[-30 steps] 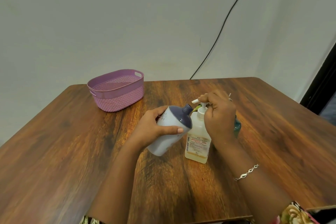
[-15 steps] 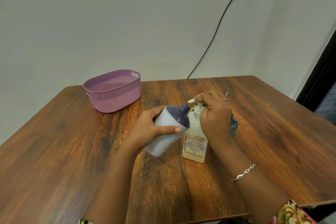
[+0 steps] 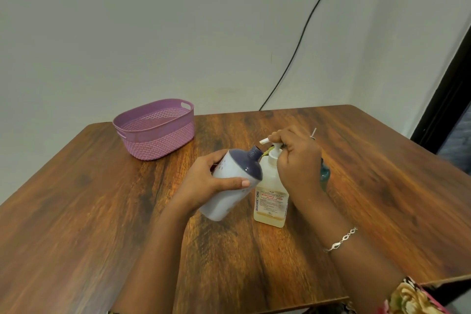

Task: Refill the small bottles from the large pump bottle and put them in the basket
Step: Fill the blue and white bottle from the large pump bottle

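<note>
My left hand point(image 3: 204, 183) grips a small white bottle with a dark blue shoulder point(image 3: 230, 186), tilted so its open neck sits just under the pump's white nozzle. The large pump bottle point(image 3: 271, 201), pale yellow with a red-lettered label, stands upright on the wooden table point(image 3: 76, 211). My right hand point(image 3: 298, 160) is closed over its pump head. A teal bottle point(image 3: 325, 173) is mostly hidden behind my right wrist. The purple woven basket point(image 3: 155, 130) stands at the table's far left, and nothing shows inside it.
A black cable point(image 3: 305, 30) runs down the white wall to the table's back edge. A dark door frame point(image 3: 443, 99) stands at the right. The table's near edge lies below my forearms. A bracelet circles my right wrist.
Both hands keep their grips on the small bottle and the pump head. The camera view has shifted slightly; the bottles stay in the same places relative to each other.
</note>
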Demonstrator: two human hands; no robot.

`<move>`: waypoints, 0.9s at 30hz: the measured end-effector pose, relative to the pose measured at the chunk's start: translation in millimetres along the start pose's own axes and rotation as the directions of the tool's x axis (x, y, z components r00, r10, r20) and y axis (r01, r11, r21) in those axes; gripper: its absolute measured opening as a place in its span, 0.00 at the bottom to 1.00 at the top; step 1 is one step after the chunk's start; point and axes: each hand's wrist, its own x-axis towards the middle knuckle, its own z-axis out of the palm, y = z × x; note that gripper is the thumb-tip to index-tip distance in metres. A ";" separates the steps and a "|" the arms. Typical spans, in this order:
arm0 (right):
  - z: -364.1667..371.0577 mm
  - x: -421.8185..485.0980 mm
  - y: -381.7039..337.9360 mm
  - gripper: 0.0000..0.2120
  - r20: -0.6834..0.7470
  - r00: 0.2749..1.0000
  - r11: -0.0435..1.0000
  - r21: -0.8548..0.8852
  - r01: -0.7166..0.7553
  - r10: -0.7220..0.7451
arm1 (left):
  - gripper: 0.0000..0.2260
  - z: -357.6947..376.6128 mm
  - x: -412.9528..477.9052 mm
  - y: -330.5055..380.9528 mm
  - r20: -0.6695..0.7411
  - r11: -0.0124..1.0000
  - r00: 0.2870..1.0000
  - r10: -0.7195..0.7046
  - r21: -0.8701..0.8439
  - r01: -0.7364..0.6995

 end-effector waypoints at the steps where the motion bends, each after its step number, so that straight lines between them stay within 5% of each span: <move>1: 0.3 -2.3 0.3 0.16 -0.002 1.000 1.000 -0.018 0.024 -0.024 | 0.27 0.1 0.6 -0.3 -0.003 1.000 1.000 0.003 0.002 -0.003; 13: -3.1 3.1 3.6 0.19 0.033 0.999 0.998 0.045 -0.033 0.031 | 0.26 0.6 -0.2 3.1 0.000 1.000 1.000 -0.002 0.019 0.002; 19: 3.6 -6.3 5.3 0.14 0.024 0.998 0.997 -0.056 0.051 -0.049 | 0.26 -0.2 -0.2 0.3 -0.014 1.000 1.000 -0.013 0.022 0.013; 27: -3.1 2.4 2.8 0.19 0.024 0.999 0.997 0.063 -0.036 0.034 | 0.26 -0.6 -0.5 2.3 -0.010 1.000 1.000 -0.019 0.021 0.019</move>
